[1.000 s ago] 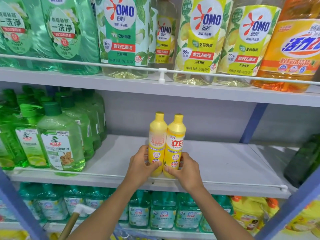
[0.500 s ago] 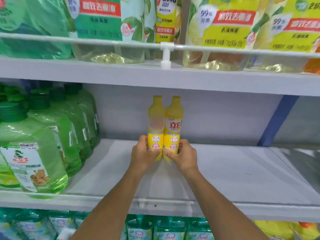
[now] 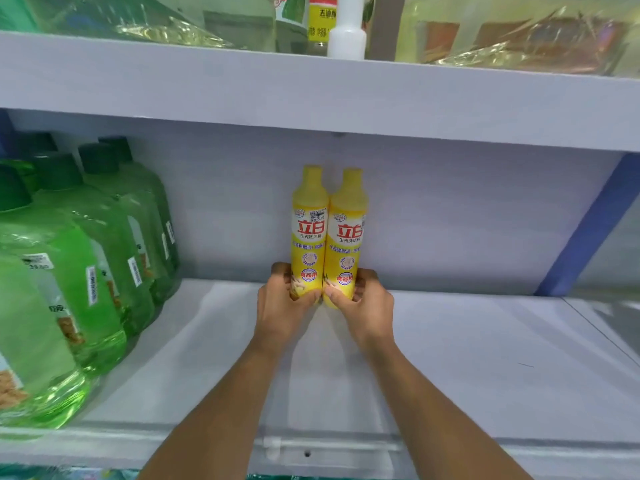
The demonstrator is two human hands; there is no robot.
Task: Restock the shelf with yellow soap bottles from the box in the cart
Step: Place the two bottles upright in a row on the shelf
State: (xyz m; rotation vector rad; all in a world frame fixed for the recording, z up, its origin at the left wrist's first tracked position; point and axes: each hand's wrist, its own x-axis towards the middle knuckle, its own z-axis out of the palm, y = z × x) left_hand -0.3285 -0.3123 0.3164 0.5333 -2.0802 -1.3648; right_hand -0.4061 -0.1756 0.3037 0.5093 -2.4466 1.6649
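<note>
Two yellow soap bottles stand upright side by side, touching, at the back of the grey shelf (image 3: 467, 358) against its rear wall. My left hand (image 3: 282, 308) grips the base of the left yellow bottle (image 3: 309, 223). My right hand (image 3: 365, 308) grips the base of the right yellow bottle (image 3: 347, 230). Both labels face me. The box and the cart are out of view.
A row of large green detergent bottles (image 3: 79, 271) fills the shelf's left side. The shelf above (image 3: 311, 88) carries big bottles and hangs low over the yellow caps. A blue upright post (image 3: 588, 226) stands at the right. A rail (image 3: 329, 445) runs along the shelf's front edge.
Both hands have pushed the two yellow bottles from the shelf's front edge back to the rear wall. The view has moved closer and lower into the shelf.
</note>
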